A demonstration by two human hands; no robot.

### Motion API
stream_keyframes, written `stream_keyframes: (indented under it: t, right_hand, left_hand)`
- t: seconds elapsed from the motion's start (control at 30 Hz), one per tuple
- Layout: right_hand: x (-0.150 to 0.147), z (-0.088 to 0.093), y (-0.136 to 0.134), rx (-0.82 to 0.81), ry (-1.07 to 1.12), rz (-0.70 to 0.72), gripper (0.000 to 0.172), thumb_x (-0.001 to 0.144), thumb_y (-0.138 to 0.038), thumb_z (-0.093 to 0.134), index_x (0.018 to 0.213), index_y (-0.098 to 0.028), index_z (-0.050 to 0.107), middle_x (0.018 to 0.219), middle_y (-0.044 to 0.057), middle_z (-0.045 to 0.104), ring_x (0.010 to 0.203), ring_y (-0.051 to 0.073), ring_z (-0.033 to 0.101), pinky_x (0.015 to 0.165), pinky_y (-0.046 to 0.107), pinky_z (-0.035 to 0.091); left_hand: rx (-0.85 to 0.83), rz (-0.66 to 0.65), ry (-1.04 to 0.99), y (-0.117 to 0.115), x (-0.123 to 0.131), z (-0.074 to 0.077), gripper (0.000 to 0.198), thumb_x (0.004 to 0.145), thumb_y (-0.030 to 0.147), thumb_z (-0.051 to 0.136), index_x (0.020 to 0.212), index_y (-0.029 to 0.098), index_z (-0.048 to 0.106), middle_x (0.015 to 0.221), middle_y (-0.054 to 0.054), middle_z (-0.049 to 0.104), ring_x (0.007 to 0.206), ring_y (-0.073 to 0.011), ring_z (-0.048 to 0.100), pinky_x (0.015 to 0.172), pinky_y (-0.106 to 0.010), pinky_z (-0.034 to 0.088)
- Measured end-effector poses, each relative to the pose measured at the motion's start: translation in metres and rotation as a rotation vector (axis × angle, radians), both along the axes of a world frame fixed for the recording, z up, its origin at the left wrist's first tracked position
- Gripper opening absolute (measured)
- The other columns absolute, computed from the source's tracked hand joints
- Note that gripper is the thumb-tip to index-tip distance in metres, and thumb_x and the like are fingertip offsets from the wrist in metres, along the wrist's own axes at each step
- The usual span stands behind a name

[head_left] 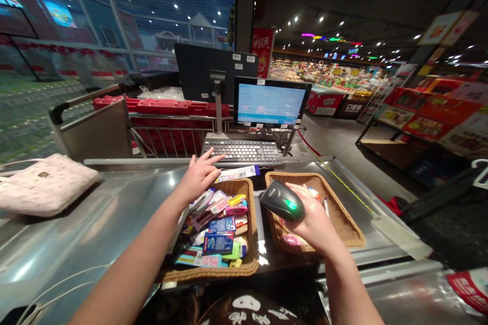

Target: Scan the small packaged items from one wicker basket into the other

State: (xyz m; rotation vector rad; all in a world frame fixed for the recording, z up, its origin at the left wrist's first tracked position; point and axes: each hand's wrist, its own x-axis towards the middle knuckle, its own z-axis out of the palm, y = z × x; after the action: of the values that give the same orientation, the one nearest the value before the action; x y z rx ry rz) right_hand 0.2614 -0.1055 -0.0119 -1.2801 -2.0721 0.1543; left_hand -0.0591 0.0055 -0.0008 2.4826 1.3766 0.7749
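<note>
My right hand (310, 216) is wrapped round a black barcode scanner (280, 200) with a green light glowing on top. It is held above the right wicker basket (353, 231), where a few small items partly show beneath it. With fingers spread, my left hand (198, 177) is by the left end of the black keyboard (244, 151); whether the fingertips touch the keys I cannot tell. Just beside that hand lies a long white and blue package (238, 173). Below it stands the left wicker basket (251, 259), full of small packaged goods such as blue packets (219, 242).
A lit monitor (271, 104) stands behind the keyboard, next to a second screen's dark back (202, 71). A pale handbag (49, 183) sits on the metal counter (125, 188) at left. A red-labelled bottle (467, 287) lies at lower right. White cables (68, 282) cross the lower left.
</note>
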Motion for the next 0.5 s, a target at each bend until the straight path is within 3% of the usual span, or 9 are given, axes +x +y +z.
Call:
stream_keyframes:
  t: [0.23,0.5]
  right_hand:
    - [-0.011,-0.001,-0.004,-0.006,0.016,0.039,0.049,0.064,-0.012,0.062,0.112,-0.022,0.061,0.121,0.011,0.065,0.120,0.031,0.056,0.105,0.055,0.041]
    - [-0.026,-0.001,-0.007,-0.050,0.002,0.056,0.054,0.064,-0.010,0.059,0.117,-0.023,0.061,0.123,0.009,0.065,0.121,0.030,0.056,0.104,0.051,0.043]
  left_hand:
    - [-0.015,0.005,0.022,-0.004,-0.016,-0.008,0.043,0.094,0.041,0.037,0.070,0.021,0.065,0.144,-0.003,0.051,0.146,-0.0311,0.023,0.110,-0.071,0.007]
    - [-0.103,0.041,0.025,-0.010,-0.036,-0.032,0.042,0.094,0.040,0.037,0.073,0.022,0.068,0.144,-0.003,0.051,0.146,-0.0312,0.022,0.109,-0.073,0.008]
